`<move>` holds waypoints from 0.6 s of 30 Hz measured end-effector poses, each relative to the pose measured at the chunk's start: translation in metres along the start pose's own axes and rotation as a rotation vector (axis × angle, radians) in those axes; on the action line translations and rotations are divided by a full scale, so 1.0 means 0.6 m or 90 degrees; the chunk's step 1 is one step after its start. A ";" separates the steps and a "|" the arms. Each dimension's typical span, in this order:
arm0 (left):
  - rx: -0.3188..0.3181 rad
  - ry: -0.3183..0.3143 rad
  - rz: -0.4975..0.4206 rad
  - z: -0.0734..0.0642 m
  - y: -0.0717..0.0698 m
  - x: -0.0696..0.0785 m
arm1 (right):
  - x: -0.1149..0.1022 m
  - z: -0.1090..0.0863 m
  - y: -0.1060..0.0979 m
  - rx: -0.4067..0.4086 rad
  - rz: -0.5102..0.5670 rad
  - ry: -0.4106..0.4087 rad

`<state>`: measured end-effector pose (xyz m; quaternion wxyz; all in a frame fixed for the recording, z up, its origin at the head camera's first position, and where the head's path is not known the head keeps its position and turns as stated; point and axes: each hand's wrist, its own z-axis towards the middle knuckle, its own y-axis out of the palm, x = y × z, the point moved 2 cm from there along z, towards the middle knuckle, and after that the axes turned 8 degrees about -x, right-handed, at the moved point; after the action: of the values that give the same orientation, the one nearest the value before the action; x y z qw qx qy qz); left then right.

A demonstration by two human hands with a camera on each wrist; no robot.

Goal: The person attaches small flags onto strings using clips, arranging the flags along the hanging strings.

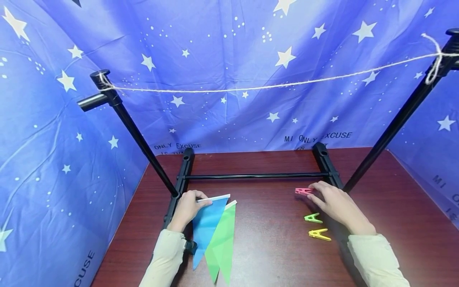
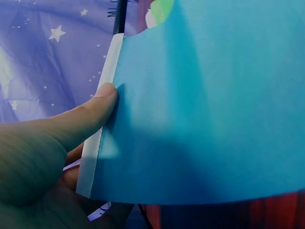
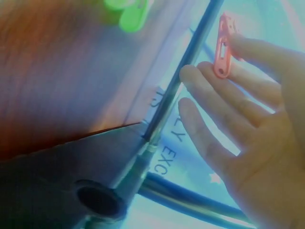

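My left hand [image 1: 187, 208] pinches the white top band of a blue triangular pennant [image 1: 209, 221], its thumb lying on the front in the left wrist view. Green pennants [image 1: 226, 235] with a white top edge lie partly behind the blue one, so how many overlap is hard to tell. At the right, my right hand [image 1: 338, 205] holds a red clothespin [image 1: 303, 191] between thumb and fingers, its other fingers spread in the right wrist view. A green clothespin [image 1: 313, 218] and a yellow clothespin [image 1: 319, 234] lie on the table near that hand.
A white string [image 1: 265, 87] stretches between a left black post [image 1: 140, 139] and a right black post [image 1: 391, 131], tied at both. A black crossbar [image 1: 251, 175] joins the stand's feet on the brown table [image 1: 265, 223]. Blue star-printed cloth [image 1: 222, 52] hangs behind and at the sides.
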<state>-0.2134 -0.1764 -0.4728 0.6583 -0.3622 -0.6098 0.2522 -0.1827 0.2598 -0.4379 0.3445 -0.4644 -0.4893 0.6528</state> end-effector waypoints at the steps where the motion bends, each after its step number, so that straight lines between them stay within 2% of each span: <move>1: -0.002 0.002 -0.004 -0.001 -0.001 0.001 | -0.003 0.000 -0.001 0.005 0.004 -0.003; 6: -0.005 0.015 -0.017 -0.007 -0.007 0.006 | -0.014 0.001 -0.007 0.030 0.026 -0.019; 12: 0.010 0.030 -0.037 -0.014 -0.018 0.016 | -0.024 0.001 -0.012 0.048 0.055 -0.028; 18: 0.022 0.062 -0.066 -0.019 -0.030 0.024 | -0.031 0.002 -0.016 0.052 0.079 -0.027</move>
<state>-0.2024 -0.1780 -0.4494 0.7053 -0.3308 -0.5908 0.2103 -0.1777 0.2452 -0.4234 0.3119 -0.4656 -0.4394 0.7021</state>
